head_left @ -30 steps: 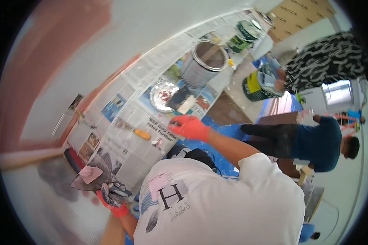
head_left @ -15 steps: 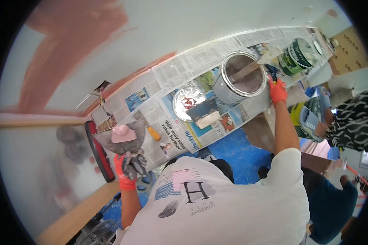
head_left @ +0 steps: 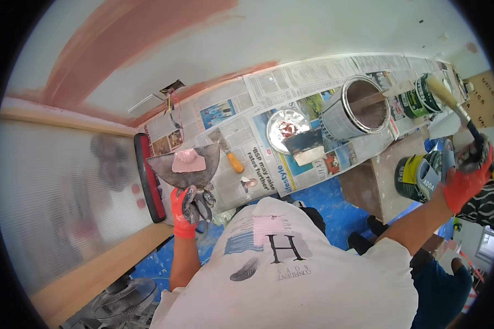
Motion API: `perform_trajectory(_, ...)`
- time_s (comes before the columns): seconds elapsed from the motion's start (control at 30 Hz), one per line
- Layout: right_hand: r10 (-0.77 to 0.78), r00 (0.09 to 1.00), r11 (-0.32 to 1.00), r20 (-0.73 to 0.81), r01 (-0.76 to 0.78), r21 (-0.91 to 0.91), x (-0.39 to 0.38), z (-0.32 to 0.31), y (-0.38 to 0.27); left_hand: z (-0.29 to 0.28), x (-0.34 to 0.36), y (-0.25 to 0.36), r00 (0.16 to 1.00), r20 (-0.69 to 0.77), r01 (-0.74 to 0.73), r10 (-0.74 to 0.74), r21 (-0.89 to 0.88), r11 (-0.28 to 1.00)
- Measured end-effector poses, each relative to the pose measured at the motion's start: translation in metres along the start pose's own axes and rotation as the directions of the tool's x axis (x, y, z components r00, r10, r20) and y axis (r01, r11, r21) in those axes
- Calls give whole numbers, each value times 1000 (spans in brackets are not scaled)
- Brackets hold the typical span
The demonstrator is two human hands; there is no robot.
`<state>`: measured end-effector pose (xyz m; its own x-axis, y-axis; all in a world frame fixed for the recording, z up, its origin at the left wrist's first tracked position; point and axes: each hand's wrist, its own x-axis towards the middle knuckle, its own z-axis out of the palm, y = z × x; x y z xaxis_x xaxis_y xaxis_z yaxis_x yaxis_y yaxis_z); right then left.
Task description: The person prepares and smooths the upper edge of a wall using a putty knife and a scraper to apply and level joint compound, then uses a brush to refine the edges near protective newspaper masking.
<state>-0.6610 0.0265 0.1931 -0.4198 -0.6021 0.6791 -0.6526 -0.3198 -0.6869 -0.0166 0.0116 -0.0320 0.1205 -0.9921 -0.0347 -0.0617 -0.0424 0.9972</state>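
My left hand (head_left: 190, 209), in an orange glove with grey-stained fingers, is wrapped round the handle of a wide scraper (head_left: 167, 174). A lump of pink putty (head_left: 189, 162) lies on its broad grey blade. At the far right my right hand (head_left: 473, 167), gloved the same way, is raised and closed on a paintbrush (head_left: 456, 104) with pale bristles and a dark handle. A large metal can (head_left: 335, 122) of brownish paint stands on the newspaper with a flat stick (head_left: 368, 100) resting in it. Left of it is a silver lid (head_left: 279, 130) smeared red.
Newspaper (head_left: 307, 82) covers the work surface along the wall. A dark-bladed flat tool (head_left: 304, 143), an orange handle (head_left: 235, 162) and a red-black bar (head_left: 150, 178) lie there. Green tubs (head_left: 414, 104) stand right. Loose wires (head_left: 171, 101) leave the wall. Another person (head_left: 442, 285) is at lower right.
My right hand has moved from beside the paint can out to the right and up, the brush raised in it. My left hand keeps hold of the scraper; the whole view has shifted.
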Motion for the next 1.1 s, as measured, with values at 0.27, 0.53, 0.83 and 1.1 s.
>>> perform_trajectory(0.27, 438, 649, 632, 621, -714, 301, -74, 344, -81, -63, -5, -26, 948, 16, -312, 319, 260, 914)
perform_trajectory(0.53, 441, 723, 891, 532, -285, -353, -105, 483, 32, -102, -21, -62, 999, -18, -48, 51, 140, 989)
perform_trajectory(0.83, 388, 816, 871, 430, -172, -460, -130, 466, 67, -107, -10, -59, 968, -46, -229, 245, 227, 947)
perform_trajectory(1.1, 315, 841, 947, 440, -312, -80, -131, 465, -13, -129, -16, -56, 971, -129, 145, -204, -362, 921)
